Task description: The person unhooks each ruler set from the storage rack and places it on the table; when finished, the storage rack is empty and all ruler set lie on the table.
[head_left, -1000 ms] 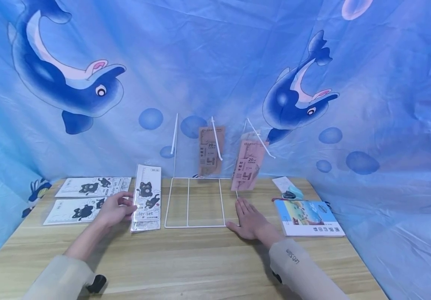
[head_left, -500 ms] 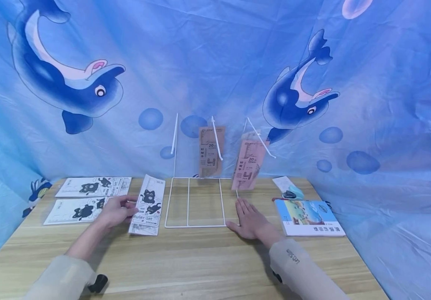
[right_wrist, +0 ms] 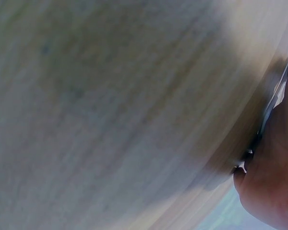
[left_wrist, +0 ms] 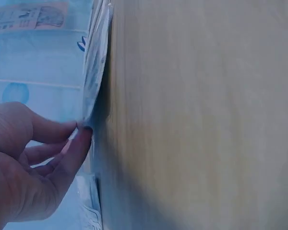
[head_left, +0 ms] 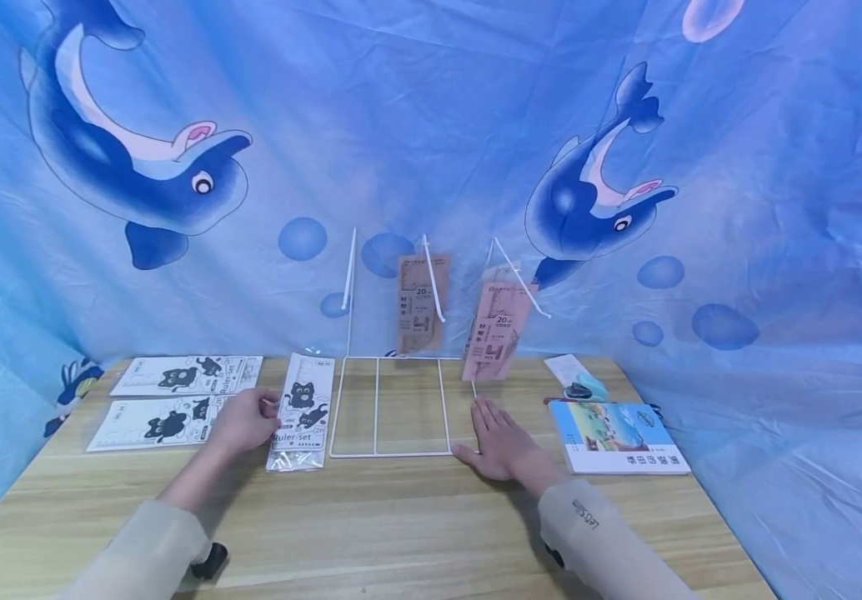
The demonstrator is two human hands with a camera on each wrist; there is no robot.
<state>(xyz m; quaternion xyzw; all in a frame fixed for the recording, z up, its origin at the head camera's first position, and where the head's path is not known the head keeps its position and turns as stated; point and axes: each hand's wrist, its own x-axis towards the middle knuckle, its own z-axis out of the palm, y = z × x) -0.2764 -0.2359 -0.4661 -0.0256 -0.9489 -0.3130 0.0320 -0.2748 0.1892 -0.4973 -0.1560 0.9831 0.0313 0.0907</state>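
In the head view my left hand (head_left: 245,419) pinches the left edge of a ruler set packet (head_left: 302,408), white with black cats and clear plastic round it. The left wrist view shows thumb and finger meeting on the edge of the packet (left_wrist: 97,72), which slants just above the table. My right hand (head_left: 502,440) lies flat with straight fingers at the right side of a white wire rack (head_left: 375,408). Two more cat ruler sets, a rear one (head_left: 176,377) and a front one (head_left: 149,423), lie left of my left hand.
From the rack's middle hook hangs a brown ruler packet (head_left: 422,333), from its right hook a pink ruler packet (head_left: 497,333). The left hook (head_left: 349,271) bears nothing. A blue and white book (head_left: 618,437) lies at right, with small items (head_left: 579,382) behind it.
The ruler set packet tilted clockwise, then came back more upright, and now sits slightly further right with my left hand. My right hand stays where it was.
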